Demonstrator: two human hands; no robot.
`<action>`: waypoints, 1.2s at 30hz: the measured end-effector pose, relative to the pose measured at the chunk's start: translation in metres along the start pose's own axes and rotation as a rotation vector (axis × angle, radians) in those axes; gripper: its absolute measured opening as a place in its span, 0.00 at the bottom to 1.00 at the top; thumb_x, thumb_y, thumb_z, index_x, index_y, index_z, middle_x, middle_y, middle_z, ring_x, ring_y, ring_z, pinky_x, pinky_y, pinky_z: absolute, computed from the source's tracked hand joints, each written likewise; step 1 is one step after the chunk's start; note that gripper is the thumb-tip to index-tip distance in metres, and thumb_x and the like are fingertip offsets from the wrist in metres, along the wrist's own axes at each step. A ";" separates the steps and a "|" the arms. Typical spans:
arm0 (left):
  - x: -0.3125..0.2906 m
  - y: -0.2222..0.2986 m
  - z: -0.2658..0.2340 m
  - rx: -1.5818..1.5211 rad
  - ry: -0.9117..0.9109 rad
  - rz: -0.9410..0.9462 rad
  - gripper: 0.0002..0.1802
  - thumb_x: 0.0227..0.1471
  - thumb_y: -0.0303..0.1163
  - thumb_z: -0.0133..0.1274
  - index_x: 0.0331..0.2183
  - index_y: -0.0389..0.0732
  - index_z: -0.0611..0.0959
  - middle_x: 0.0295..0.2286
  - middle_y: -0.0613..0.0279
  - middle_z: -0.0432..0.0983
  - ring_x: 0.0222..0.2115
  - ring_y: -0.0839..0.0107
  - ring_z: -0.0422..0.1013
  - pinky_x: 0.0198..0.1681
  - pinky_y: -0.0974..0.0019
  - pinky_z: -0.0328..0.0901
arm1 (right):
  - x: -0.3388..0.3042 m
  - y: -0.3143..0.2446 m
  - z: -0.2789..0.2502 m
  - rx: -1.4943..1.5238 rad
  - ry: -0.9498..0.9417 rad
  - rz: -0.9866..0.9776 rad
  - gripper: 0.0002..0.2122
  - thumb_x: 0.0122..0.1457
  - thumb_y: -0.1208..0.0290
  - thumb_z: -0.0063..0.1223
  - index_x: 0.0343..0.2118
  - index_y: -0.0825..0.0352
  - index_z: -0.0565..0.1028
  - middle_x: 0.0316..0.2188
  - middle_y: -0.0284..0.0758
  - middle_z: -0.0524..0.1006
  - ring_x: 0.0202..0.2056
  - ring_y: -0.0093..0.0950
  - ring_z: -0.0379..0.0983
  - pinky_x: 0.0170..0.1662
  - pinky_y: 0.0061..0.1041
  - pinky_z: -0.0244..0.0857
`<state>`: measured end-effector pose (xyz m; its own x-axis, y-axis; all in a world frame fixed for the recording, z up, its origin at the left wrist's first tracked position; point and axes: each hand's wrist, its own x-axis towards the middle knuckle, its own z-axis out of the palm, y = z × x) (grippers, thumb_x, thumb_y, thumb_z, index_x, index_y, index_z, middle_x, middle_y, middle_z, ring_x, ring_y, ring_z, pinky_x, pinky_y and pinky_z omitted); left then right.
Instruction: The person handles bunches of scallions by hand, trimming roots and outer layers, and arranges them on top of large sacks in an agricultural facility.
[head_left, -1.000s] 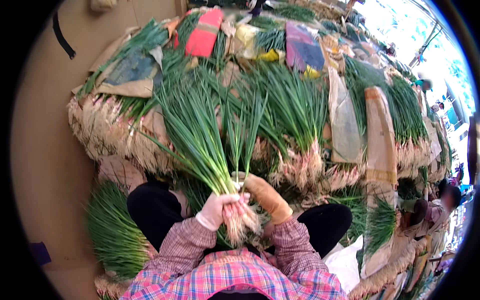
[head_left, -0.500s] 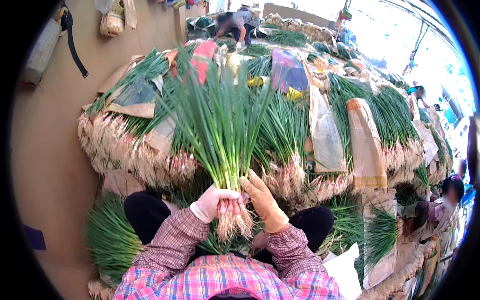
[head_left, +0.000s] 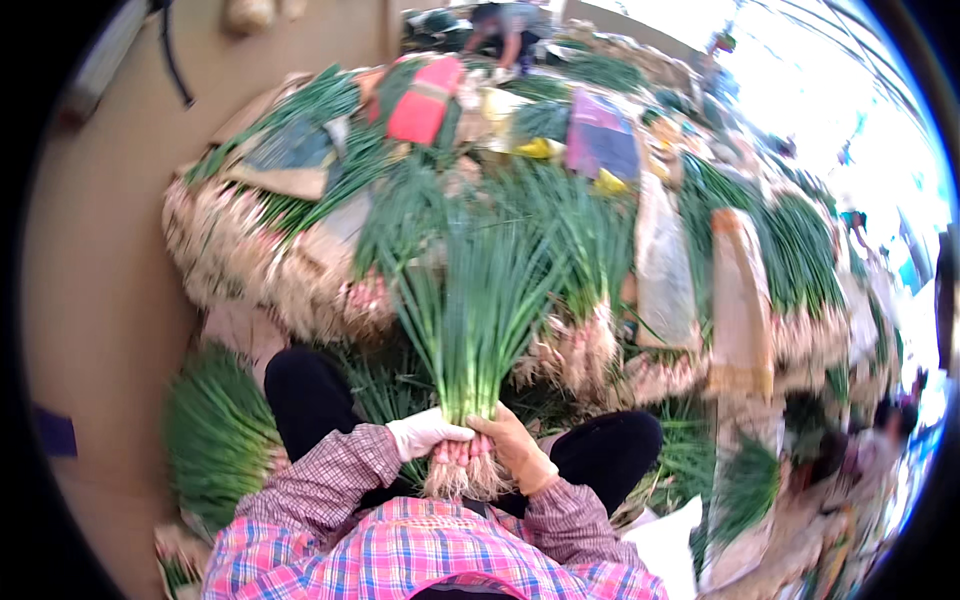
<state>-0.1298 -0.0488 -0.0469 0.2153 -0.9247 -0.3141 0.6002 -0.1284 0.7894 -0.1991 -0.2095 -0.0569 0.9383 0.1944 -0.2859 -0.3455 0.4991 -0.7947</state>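
Observation:
A bunch of spring onions (head_left: 470, 310) stands upright between my hands, green leaves fanned away from me and pink bulbs with pale roots towards my lap. My left hand (head_left: 428, 434), in a whitish glove, is closed round the left side of the stems just above the bulbs. On the right side, my right hand (head_left: 512, 445), in a tan glove, grips the same stems. Both thumbs lie across the front of the bunch and nearly meet. The fingers behind the stems are hidden.
A long heap of spring onions (head_left: 590, 250) spreads ahead, partly covered by sacking and a red cloth (head_left: 425, 100). Another pile (head_left: 215, 430) lies by my left knee. A white sheet (head_left: 665, 540) is at my right. One person (head_left: 505, 35) bends at the back; another sits far right.
The bunch has come down and closer to my lap, with both hands still round it. My right hand has moved lower on the stems. The whole view has shifted slightly.

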 end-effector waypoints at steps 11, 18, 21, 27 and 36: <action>-0.089 -0.002 0.099 -0.008 0.468 0.758 0.09 0.50 0.24 0.48 0.37 0.38 0.73 0.23 0.65 0.73 0.22 0.79 0.70 0.23 0.77 0.65 | -0.056 -0.055 0.122 -0.449 -0.060 -0.194 0.22 0.50 0.72 0.56 0.46 0.73 0.62 0.28 0.36 0.75 0.17 0.20 0.70 0.13 0.13 0.62; -0.237 0.023 0.092 -0.048 1.006 0.915 0.10 0.50 0.28 0.50 0.37 0.38 0.74 0.28 0.61 0.75 0.25 0.76 0.72 0.26 0.75 0.69 | 0.021 -0.051 0.283 -0.563 -0.594 -0.117 0.19 0.51 0.78 0.50 0.46 0.73 0.62 0.24 0.38 0.74 0.18 0.23 0.72 0.20 0.16 0.67; -0.288 -0.006 0.061 0.033 1.127 0.839 0.12 0.49 0.32 0.52 0.36 0.36 0.74 0.27 0.60 0.76 0.22 0.75 0.72 0.14 0.81 0.64 | 0.069 -0.008 0.320 -0.550 -0.941 0.031 0.16 0.52 0.78 0.48 0.45 0.72 0.63 0.22 0.35 0.73 0.15 0.20 0.68 0.17 0.15 0.64; -0.295 -0.191 -0.078 -0.529 1.087 0.884 0.10 0.52 0.29 0.47 0.36 0.33 0.75 0.29 0.49 0.76 0.22 0.69 0.74 0.17 0.74 0.67 | 0.156 0.183 0.296 -0.712 -0.806 0.430 0.21 0.53 0.77 0.50 0.51 0.62 0.63 0.27 0.35 0.75 0.19 0.23 0.69 0.21 0.18 0.63; -0.272 -0.246 -0.075 -0.834 1.524 0.717 0.15 0.48 0.25 0.51 0.40 0.35 0.71 0.24 0.57 0.75 0.17 0.73 0.70 0.13 0.76 0.63 | 0.181 0.262 0.239 -1.281 -0.567 0.249 0.20 0.52 0.64 0.49 0.47 0.70 0.67 0.28 0.43 0.75 0.30 0.39 0.72 0.37 0.32 0.65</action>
<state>-0.2787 0.2608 -0.1953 0.6917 0.4131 -0.5923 0.1680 0.7057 0.6883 -0.1226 0.1585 -0.1884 0.6181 0.6218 -0.4810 0.0386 -0.6351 -0.7714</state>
